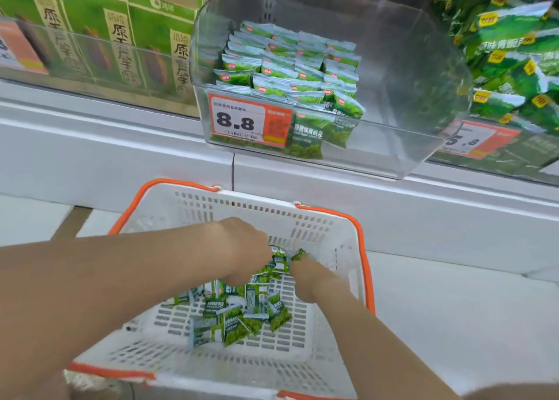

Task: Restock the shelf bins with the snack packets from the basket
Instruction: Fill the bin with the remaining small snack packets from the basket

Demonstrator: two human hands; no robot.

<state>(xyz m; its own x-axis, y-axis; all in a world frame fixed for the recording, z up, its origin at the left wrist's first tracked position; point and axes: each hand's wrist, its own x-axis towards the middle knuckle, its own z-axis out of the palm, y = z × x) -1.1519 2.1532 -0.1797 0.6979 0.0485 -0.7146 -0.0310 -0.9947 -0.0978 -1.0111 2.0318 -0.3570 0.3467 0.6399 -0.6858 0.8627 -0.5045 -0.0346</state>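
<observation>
A white basket [305, 215] with orange rims sits on the floor below the shelf. Several small green snack packets [242, 312] lie scattered on its bottom. Both my hands reach into it. My left hand [242, 248] and my right hand [311, 275] close from either side on a bunch of green packets [279, 260] at the basket's far end. Above, a clear plastic shelf bin [402, 76] holds rows of the same green packets [290, 67] in its left part, behind an 8.8 price tag [242, 121].
Green cartons [121, 34] stand behind a clear guard to the bin's left. A neighbouring bin at the right holds larger green packets [511, 61] with a 5.8 tag [475, 141]. A white shelf ledge [121, 145] runs between basket and bins.
</observation>
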